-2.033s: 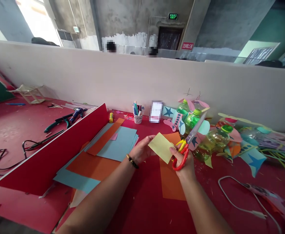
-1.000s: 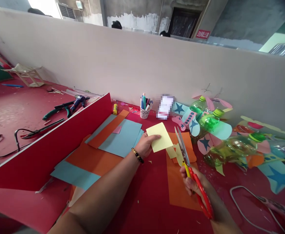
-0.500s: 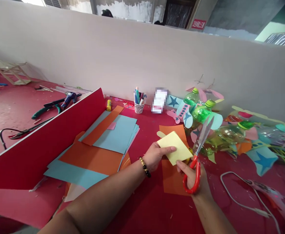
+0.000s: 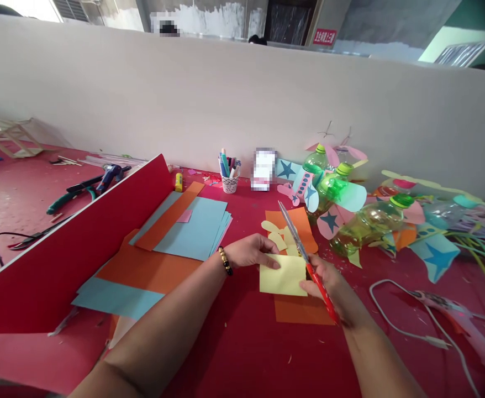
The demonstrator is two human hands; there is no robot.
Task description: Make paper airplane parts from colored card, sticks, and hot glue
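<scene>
A piece of pale yellow paper (image 4: pixel 284 279) lies level between my two hands above the red table. My left hand (image 4: pixel 254 253), with a beaded bracelet at the wrist, pinches its upper left part between thumb and fingers. My right hand (image 4: pixel 329 282) grips the red-handled scissors (image 4: pixel 295 235), whose blades point up and away to the left and look closed. The right thumb also touches the paper's lower right edge. Just beyond and beneath are orange paper sheets (image 4: pixel 300 218) with yellow paper cut-outs (image 4: pixel 276 235) on top.
Blue sheets (image 4: pixel 196 224) and orange paper (image 4: pixel 151 268) lie left, beside a red divider (image 4: pixel 80 232). A pen cup (image 4: pixel 230 183), glue stick (image 4: pixel 178 182) and phone (image 4: pixel 264 170) stand behind. Decorated bottles (image 4: pixel 369 224) crowd the right, near a pink glue gun (image 4: pixel 453 318) with its cord.
My hands have turned the yellow paper from a slanted diamond to nearly square-on and lowered it. The scissors have swung from pointing up-right to up-left. The yellow cut-outs now show more.
</scene>
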